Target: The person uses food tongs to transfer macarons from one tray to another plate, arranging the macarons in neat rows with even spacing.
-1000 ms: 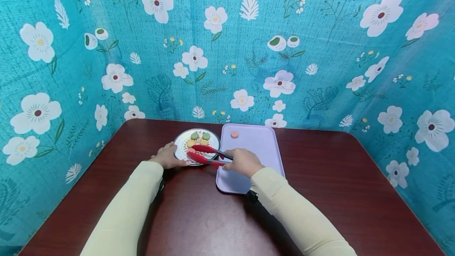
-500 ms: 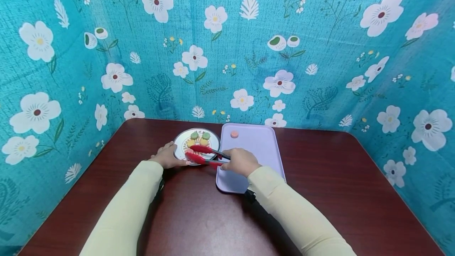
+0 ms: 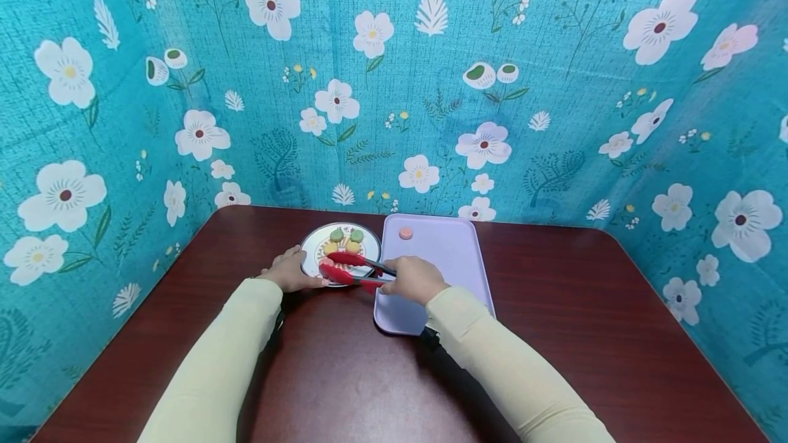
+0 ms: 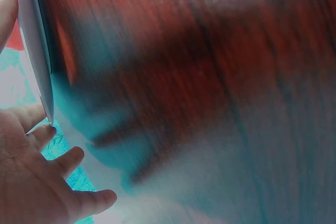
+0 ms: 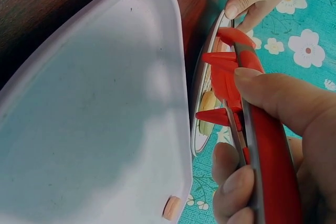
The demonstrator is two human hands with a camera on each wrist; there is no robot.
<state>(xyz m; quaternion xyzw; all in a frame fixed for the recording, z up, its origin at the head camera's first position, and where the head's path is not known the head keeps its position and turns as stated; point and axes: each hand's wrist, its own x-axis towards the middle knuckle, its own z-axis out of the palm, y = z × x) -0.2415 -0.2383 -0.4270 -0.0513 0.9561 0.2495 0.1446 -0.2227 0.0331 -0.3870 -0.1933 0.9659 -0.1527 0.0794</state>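
Note:
My right hand (image 3: 417,279) grips red-and-silver tongs (image 5: 270,161) over the tray's left edge, reaching toward the plate. By the tongs' red tips, low on the plate, sits a pink macaron (image 3: 326,263); whether the tips pinch it is hard to see. The round patterned plate (image 3: 310,243) also carries green macarons (image 3: 336,235) and yellow macarons (image 3: 353,246). My left hand (image 3: 289,271) holds the plate's left rim, thumb at the near side. In the left wrist view its other fingers (image 4: 68,162) spread beside the rim.
A lilac tray (image 3: 452,255) stands right of the plate, close against it. Another pink macaron (image 3: 405,232) lies in its far left corner. The dark red wooden table (image 3: 345,374) meets a blue flowered cloth (image 3: 400,122) behind and at the sides.
My right hand and the tongs have shifted slightly left, and the pink macaron by the tips has moved a little left with them. The left hand stays on the plate's rim.

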